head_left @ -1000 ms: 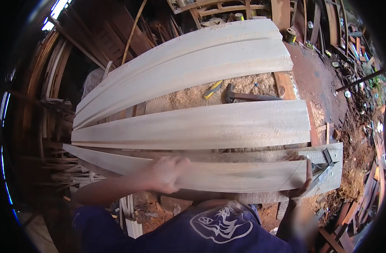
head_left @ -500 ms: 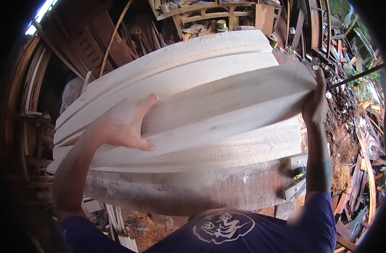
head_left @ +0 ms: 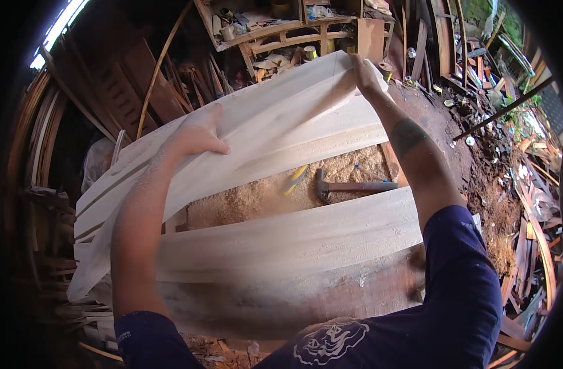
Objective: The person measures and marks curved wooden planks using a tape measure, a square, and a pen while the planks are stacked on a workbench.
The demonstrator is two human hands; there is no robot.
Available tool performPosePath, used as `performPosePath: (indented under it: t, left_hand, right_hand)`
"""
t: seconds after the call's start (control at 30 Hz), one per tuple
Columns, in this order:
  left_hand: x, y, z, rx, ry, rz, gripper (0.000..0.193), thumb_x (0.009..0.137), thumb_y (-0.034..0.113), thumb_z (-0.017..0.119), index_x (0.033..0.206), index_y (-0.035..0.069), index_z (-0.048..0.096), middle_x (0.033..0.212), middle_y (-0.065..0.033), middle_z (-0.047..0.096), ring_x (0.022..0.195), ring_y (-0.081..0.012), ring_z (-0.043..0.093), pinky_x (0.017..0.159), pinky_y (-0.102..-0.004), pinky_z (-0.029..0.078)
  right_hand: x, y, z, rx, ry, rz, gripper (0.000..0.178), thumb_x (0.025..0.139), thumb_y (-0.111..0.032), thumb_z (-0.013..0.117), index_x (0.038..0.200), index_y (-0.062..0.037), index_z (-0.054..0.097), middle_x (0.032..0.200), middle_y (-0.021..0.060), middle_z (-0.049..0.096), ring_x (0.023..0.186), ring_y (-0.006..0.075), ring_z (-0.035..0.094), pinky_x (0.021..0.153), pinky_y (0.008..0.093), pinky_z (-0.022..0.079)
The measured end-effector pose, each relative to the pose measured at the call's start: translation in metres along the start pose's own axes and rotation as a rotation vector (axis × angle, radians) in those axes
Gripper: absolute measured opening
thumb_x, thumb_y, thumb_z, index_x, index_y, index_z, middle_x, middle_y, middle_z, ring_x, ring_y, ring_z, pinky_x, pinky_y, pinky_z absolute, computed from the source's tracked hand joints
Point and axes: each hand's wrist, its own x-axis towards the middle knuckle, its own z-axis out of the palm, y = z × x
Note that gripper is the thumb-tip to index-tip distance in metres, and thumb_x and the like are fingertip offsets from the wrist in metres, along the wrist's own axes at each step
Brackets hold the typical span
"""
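A long pale wooden plank slants from the lower left up toward the far right, tilted over other boards. My left hand grips it near the middle, thumb and fingers spread across its width. At its far right end, my right hand is closed around the corner, the fingertips partly hidden. Under and beyond it lie more pale boards. Nearer to me rests another pale board. In the gap between are wood shavings, a hammer and a yellow-and-dark handled tool.
A brownish, dusty beam or bench edge runs along my side. Cluttered wooden shelves stand at the back. Upright timber leans at the left. Scrap wood covers the ground at the right, beside a thin dark rod.
The plank has swung away from me, its right end moving far and leftward with my right hand. The shavings, hammer and yellow-handled tool have come into view.
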Motion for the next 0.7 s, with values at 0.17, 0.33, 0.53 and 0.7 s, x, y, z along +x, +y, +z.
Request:
performPosePath:
  t: [0.17, 0.33, 0.53, 0.7]
  left_hand:
    - [0.023, -0.045, 0.062, 0.101, 0.172, -0.061, 0.103, 0.062, 0.035, 0.082, 0.148, -0.008, 0.042, 0.11, -0.0288, 0.071, 0.102, -0.0423, 0.07, 0.089, -0.0456, 0.055]
    - [0.031, -0.074, 0.067, 0.076, 0.2, -0.095, 0.105, 0.063, 0.027, 0.081, 0.15, -0.011, 0.036, 0.115, -0.0289, 0.07, 0.101, -0.04, 0.071, 0.09, -0.0436, 0.058]
    - [0.034, -0.051, 0.091, 0.172, 0.303, -0.032, 0.096, 0.063, 0.024, 0.083, 0.145, -0.005, 0.044, 0.124, -0.028, 0.065, 0.112, -0.0386, 0.066, 0.096, -0.0426, 0.055]
    - [0.001, -0.021, 0.096, 0.154, 0.169, -0.216, 0.107, 0.073, 0.047, 0.083, 0.16, 0.01, 0.033, 0.15, -0.0227, 0.051, 0.135, -0.0397, 0.053, 0.113, -0.0681, 0.034]
  right_hand:
    - [-0.032, -0.04, -0.068, -0.027, 0.006, -0.119, 0.066, 0.106, -0.054, 0.048, 0.14, 0.0014, 0.056, 0.141, 0.0258, 0.058, 0.131, 0.035, 0.057, 0.112, 0.0432, 0.042]
    - [-0.127, -0.046, -0.164, 0.292, -0.039, 0.156, 0.051, 0.106, -0.047, 0.054, 0.142, -0.0104, 0.059, 0.128, 0.0063, 0.064, 0.115, 0.0163, 0.063, 0.097, 0.0342, 0.047]
    - [-0.197, -0.052, -0.191, -0.181, -0.262, 0.149, 0.045, 0.109, -0.041, 0.051, 0.126, -0.0021, 0.064, 0.123, 0.0079, 0.065, 0.114, 0.0202, 0.061, 0.099, 0.0366, 0.046]
    - [-0.204, -0.155, -0.151, -0.37, -0.225, -0.291, 0.033, 0.109, -0.027, 0.053, 0.128, -0.0019, 0.064, 0.126, 0.0158, 0.065, 0.12, 0.0272, 0.063, 0.105, 0.0386, 0.046]
